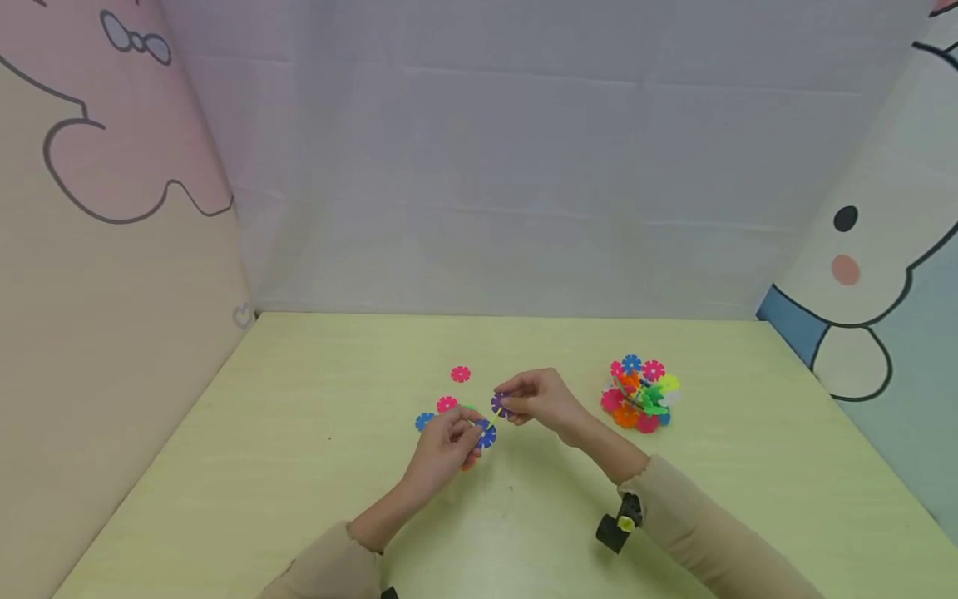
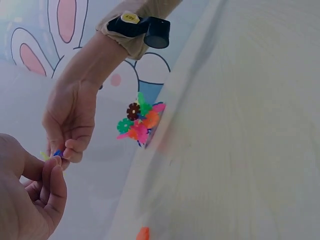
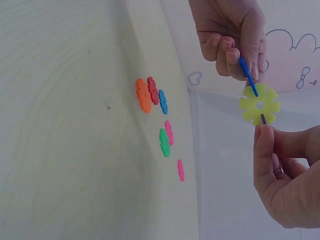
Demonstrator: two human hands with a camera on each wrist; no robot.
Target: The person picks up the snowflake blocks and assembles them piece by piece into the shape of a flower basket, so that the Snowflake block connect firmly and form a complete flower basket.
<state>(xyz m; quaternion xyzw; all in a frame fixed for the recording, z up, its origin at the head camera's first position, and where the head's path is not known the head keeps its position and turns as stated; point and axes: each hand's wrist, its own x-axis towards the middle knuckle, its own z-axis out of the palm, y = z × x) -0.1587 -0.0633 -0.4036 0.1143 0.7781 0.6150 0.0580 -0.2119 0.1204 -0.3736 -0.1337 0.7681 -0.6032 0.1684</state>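
Observation:
Between the two hands are joined snowflake discs: a yellow disc point(image 3: 260, 104) in the middle, with a blue disc point(image 1: 486, 434) slotted into one side and a purple disc point(image 1: 499, 405) at the other. My left hand point(image 1: 447, 449) pinches the blue disc between thumb and fingers. The purple one is pinched by my right hand point(image 1: 545, 403), mostly covered by its fingertips. In the right wrist view the blue disc point(image 3: 248, 76) shows edge-on. Both hands are raised above the table.
Several loose discs lie beyond and beside the left hand, among them a pink disc point(image 1: 460, 374), a light blue disc point(image 1: 424, 421) and an orange disc point(image 3: 143, 95). A colourful pile of discs point(image 1: 639, 395) sits right of the right hand on the pale table point(image 1: 299, 399).

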